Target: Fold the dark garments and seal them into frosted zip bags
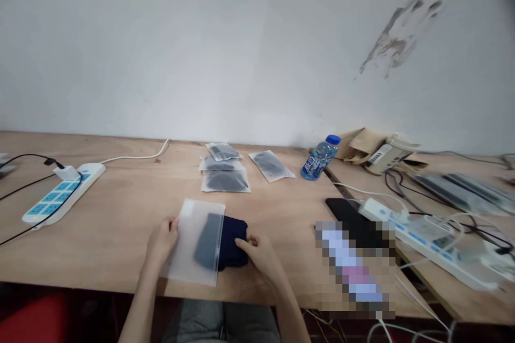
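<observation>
A frosted zip bag [185,246] lies on the table in front of me, its mouth toward the right. Dark navy folded fabric [234,241] sits partly inside it; the inner part shows through the translucent plastic, and the rest sticks out past the opening. My left hand [164,238] pinches the bag's left edge. On the other side, my right hand [257,252] grips the outer edge of the fabric with thumb and fingers. Farther back lie several filled frosted bags [225,179] with dark contents, overlapping in a column, and a single filled bag [271,165] to their right.
A white power strip [94,171] with black cables lies at the left. To the right stand a tilted blue-capped bottle [321,158], a paper cup [390,155], a black phone-like slab [354,220], a pixelated device [354,268] and another power strip [426,246] with tangled cords.
</observation>
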The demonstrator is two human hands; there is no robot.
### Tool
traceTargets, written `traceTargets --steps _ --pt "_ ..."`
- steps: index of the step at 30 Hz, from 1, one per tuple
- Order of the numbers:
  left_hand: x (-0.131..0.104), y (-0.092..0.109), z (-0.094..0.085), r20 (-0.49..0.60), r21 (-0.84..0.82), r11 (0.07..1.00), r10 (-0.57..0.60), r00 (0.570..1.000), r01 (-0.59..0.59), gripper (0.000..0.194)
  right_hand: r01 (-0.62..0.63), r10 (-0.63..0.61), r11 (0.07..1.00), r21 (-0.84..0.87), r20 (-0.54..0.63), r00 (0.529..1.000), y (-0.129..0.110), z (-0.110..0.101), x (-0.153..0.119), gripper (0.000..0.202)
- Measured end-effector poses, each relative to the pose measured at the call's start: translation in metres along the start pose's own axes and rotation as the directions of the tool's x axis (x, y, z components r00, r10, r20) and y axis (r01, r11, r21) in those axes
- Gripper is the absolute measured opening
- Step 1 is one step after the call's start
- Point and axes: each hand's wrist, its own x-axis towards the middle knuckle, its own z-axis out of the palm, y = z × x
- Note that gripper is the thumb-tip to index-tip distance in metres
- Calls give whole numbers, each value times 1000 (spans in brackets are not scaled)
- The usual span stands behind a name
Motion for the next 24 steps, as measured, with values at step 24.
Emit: traceTargets --steps 24 --pt "-37 17 -24 -92 -25 915 399 912 -403 34 333 -428 752 -569 -37 903 -30 -63 -14 31"
